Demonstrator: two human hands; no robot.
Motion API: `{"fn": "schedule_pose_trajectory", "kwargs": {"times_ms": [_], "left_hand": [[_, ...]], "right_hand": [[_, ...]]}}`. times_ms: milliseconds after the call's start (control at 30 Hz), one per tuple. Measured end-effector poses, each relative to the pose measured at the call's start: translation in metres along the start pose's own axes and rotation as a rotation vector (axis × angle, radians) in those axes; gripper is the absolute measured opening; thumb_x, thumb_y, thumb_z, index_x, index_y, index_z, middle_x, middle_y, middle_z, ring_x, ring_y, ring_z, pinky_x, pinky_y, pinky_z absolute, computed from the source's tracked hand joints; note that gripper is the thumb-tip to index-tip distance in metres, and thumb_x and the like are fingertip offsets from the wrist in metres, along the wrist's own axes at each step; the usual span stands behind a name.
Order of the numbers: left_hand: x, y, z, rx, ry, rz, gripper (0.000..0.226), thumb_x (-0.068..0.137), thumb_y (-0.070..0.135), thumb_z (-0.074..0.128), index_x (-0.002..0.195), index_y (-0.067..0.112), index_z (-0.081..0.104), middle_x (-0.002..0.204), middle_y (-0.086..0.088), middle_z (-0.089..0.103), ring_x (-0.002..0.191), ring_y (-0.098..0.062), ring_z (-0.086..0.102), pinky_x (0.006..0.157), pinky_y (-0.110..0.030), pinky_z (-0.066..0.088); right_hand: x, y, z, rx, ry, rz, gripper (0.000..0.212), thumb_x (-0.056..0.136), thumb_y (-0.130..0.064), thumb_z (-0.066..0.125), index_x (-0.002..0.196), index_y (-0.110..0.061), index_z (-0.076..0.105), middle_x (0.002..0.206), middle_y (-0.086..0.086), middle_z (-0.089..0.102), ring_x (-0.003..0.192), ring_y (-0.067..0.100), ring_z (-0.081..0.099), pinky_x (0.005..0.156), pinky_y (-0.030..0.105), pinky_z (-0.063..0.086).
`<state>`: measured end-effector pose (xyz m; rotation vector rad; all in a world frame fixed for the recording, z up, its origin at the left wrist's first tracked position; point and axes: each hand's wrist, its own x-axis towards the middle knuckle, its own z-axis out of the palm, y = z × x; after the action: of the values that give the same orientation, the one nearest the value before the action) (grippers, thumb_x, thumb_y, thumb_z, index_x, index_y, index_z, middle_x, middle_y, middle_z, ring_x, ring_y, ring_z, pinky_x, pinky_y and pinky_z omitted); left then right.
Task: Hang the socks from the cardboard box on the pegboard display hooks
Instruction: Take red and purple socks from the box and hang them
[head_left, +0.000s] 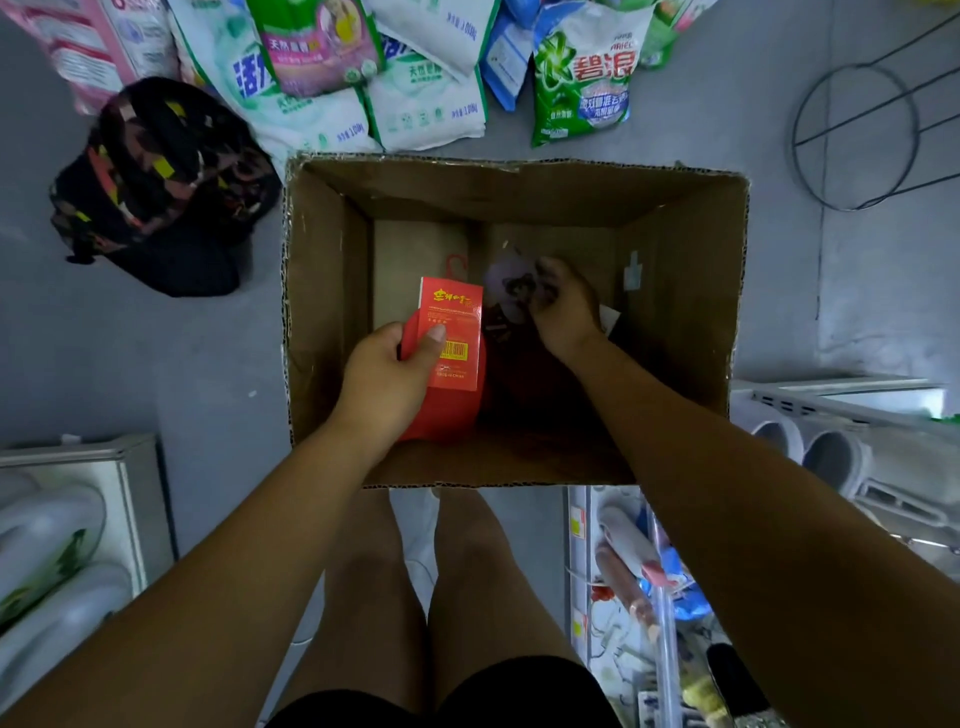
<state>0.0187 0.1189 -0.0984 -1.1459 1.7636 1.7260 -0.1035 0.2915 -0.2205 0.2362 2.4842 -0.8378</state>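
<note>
Both hands are inside the cardboard box (519, 174): left hand (387, 376) grips the red sock pack (454, 317), its hook (457, 262) toward the box's far wall; right hand (563, 312) pinches a dark sock pack (511, 291) just beside.

The right hand (563, 312) covers part of a dark sock pack (511, 291), too dim to make out. The left hand (384, 374) hides part of the red socks (452, 413), their label (453, 317) print unreadable

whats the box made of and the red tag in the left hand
Cardboard box: corrugated cardboard, matte brown; fluting shows along its cut rim. Red tag: probably thin printed card, flat with crisp edges and a barcode, gripped by the left hand.
</note>
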Motion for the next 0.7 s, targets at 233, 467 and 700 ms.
{"fn": "schedule_pose_trajectory", "kwargs": {"times_ms": [233, 467, 700], "left_hand": [[-0.001, 0.000, -0.006, -0.012, 0.040, -0.020, 0.011, 0.101, 0.039, 0.058, 0.100, 0.031, 0.066, 0.103, 0.001, 0.075, 0.096, -0.017, 0.073, 0.090, -0.044, 0.060], [-0.004, -0.001, -0.006, -0.005, 0.023, -0.022, 0.010, 0.101, 0.040, 0.058, 0.102, 0.033, 0.065, 0.105, 0.002, 0.074, 0.097, -0.015, 0.072, 0.088, -0.041, 0.059], [-0.038, 0.027, -0.015, -0.013, 0.057, 0.042, 0.022, 0.099, 0.047, 0.058, 0.108, 0.030, 0.068, 0.104, 0.002, 0.076, 0.097, -0.019, 0.073, 0.089, -0.045, 0.060]], "right_hand": [[0.021, 0.032, -0.011, -0.277, -0.075, 0.010, 0.057, 0.082, -0.024, 0.079, 0.129, -0.008, 0.051, 0.133, 0.019, 0.053, 0.118, 0.037, 0.054, 0.094, 0.044, 0.050], [0.010, 0.047, -0.016, -0.076, -0.175, 0.087, 0.040, 0.085, -0.020, 0.079, 0.111, 0.004, 0.060, 0.109, 0.013, 0.064, 0.095, 0.021, 0.057, 0.073, 0.026, 0.040], [-0.048, -0.017, -0.081, 0.434, -0.269, 0.353, 0.019, 0.092, -0.029, 0.072, 0.099, -0.012, 0.067, 0.086, 0.003, 0.068, 0.082, 0.020, 0.068, 0.061, 0.025, 0.051]]}}
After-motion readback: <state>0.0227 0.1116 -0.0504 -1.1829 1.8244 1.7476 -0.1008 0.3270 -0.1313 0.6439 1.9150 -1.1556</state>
